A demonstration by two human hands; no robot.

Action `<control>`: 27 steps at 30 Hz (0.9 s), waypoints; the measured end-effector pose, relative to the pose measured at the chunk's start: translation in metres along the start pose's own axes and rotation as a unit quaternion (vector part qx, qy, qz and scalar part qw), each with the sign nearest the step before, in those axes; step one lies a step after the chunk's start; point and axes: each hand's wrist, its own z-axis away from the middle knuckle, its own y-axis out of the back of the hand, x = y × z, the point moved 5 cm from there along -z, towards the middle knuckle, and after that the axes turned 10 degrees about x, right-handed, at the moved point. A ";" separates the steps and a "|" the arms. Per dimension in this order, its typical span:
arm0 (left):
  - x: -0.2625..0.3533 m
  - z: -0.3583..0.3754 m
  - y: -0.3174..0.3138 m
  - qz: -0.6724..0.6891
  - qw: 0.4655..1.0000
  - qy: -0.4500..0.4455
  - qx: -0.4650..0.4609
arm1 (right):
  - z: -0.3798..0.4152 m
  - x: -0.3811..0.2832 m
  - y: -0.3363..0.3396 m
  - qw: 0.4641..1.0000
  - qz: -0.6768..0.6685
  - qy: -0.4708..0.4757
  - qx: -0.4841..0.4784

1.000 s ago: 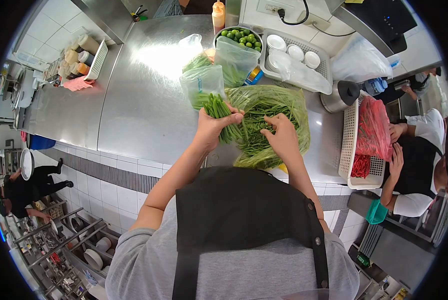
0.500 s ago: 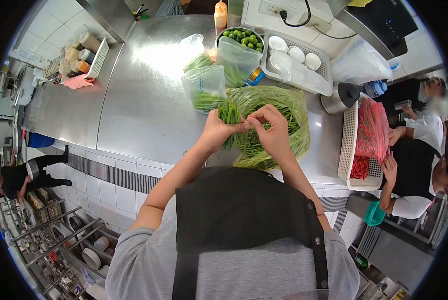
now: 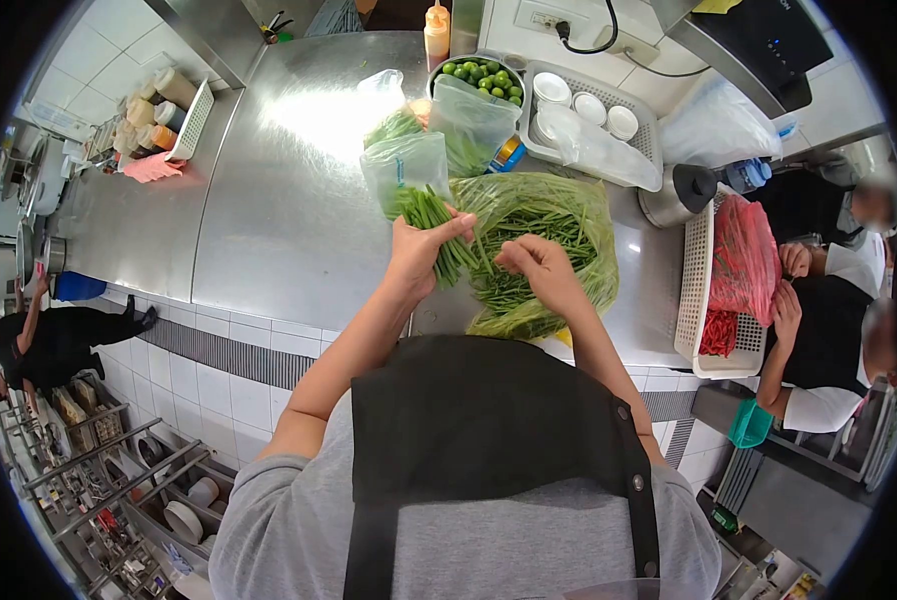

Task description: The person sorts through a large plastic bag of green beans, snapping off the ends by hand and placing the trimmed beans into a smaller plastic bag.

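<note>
A bunch of green beans (image 3: 428, 212) is wrapped in my left hand (image 3: 415, 256), slanting with its upper ends leaning left. To the right, my right hand (image 3: 547, 272) hovers over an opened yellowish-green plastic bag (image 3: 601, 262), its fingers curled and closed. Whether anything thin sits between those fingertips I cannot make out. Inside the bag lies a heap of loose green beans (image 3: 554, 228). Just beyond my left hand stand a clear bag of cut greens (image 3: 414, 160) and another clear bag (image 3: 469, 120).
Behind are a bowl of green limes (image 3: 484, 78), a sauce bottle (image 3: 437, 35) and a tray of white cups (image 3: 649, 150). At right stand a metal kettle (image 3: 669, 200) and a crate (image 3: 691, 290) of red chillies, where a co-worker's hands (image 3: 787, 310) work. Another person (image 3: 59, 340) is at far left.
My left hand has shifted slightly left and tilted the bunch leftward. My right hand has drawn away from it, down and right over the bag. The person at far left has moved.
</note>
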 end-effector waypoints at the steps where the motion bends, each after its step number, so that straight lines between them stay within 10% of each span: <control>1: 0.002 0.000 0.000 0.018 1.000 -0.017 0.002 | 0.007 -0.001 -0.009 0.986 -0.146 -0.056 -0.048; 8: 0.007 0.000 -0.004 0.051 0.997 -0.048 -0.017 | 0.013 0.005 -0.026 0.974 -0.213 -0.068 -0.029; 19: -0.010 -0.010 0.013 0.062 0.998 -0.003 0.029 | 0.023 -0.046 -0.017 0.975 -0.075 0.200 0.056; 27: -0.026 0.009 0.013 0.051 0.986 0.139 -0.072 | -0.015 0.019 0.029 0.962 0.223 0.081 0.138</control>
